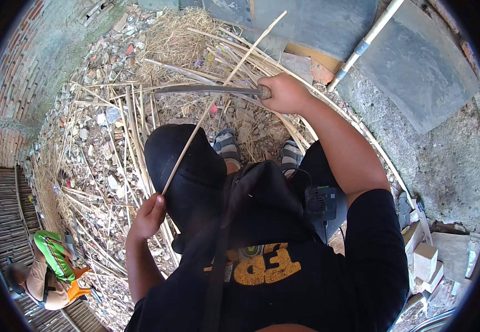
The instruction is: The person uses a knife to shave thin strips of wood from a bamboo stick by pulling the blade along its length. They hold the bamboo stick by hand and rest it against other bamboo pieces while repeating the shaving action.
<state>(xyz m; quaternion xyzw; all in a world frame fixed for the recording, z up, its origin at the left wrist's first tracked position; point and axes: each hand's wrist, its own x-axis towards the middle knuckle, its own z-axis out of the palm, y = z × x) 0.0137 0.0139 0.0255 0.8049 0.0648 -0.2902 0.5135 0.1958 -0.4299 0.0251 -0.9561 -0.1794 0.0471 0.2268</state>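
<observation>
Your right hand (287, 94) reaches forward, gripping a knife (206, 88) pointed left; your left hand (147, 217), closer in, pinches the near end of a stick (186, 149).

A dull metal blade (204, 88) with a matt, wood-like handle (264, 92) crosses a smooth woody strip (203, 117) before us, with rough, dry straw (176, 39) beyond the blade and coarse concrete (433, 171) to its right.

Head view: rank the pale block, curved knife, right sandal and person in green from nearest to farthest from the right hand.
1. Curved knife: gripped in the right hand.
2. Right sandal: below the hand in the picture.
3. Pale block: lower right.
4. Person in green: far lower left.
</observation>
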